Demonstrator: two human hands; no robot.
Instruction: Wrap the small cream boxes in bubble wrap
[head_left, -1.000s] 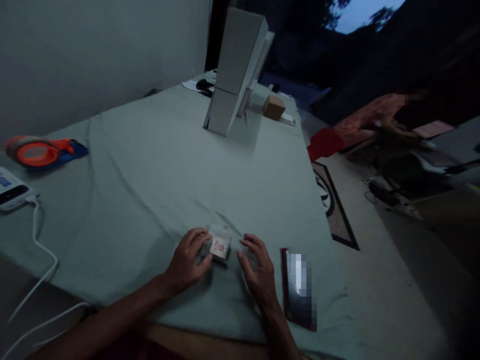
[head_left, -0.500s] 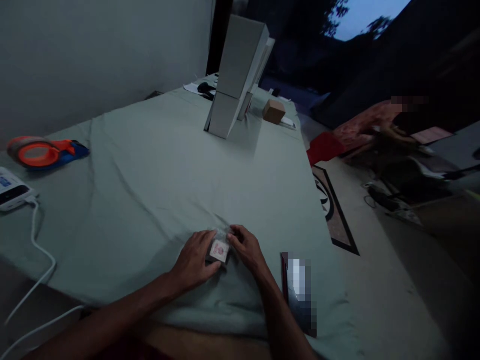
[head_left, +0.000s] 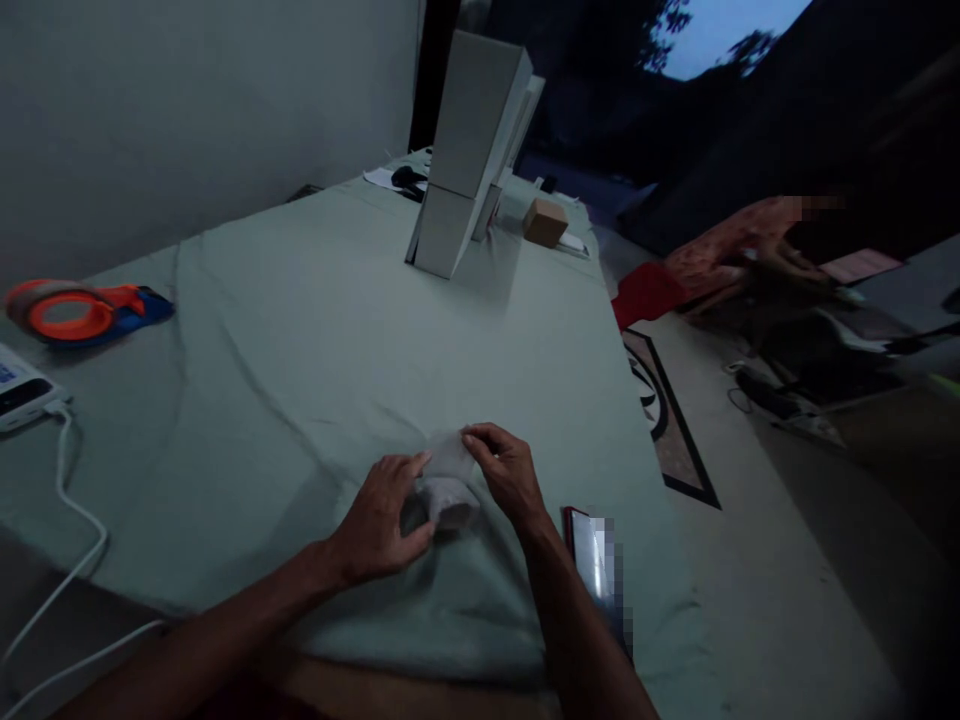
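A small clear plastic packet (head_left: 448,485) is lifted off the pale green tablecloth (head_left: 337,330) near the table's front edge. My left hand (head_left: 379,520) grips its lower left side with curled fingers. My right hand (head_left: 506,470) pinches the packet's upper right corner. The packet's pale back faces the camera, and its contents cannot be made out in the dim light.
A phone (head_left: 596,570) lies right of my right hand. An orange tape dispenser (head_left: 75,310) and a white device with a cable (head_left: 22,385) sit at the far left. White upright boxes (head_left: 469,150) and a small brown box (head_left: 545,222) stand at the back. Another person (head_left: 750,250) is at right.
The packet lay flat with a red label showing; both hands closed on it and raised and turned it, so the label no longer shows.
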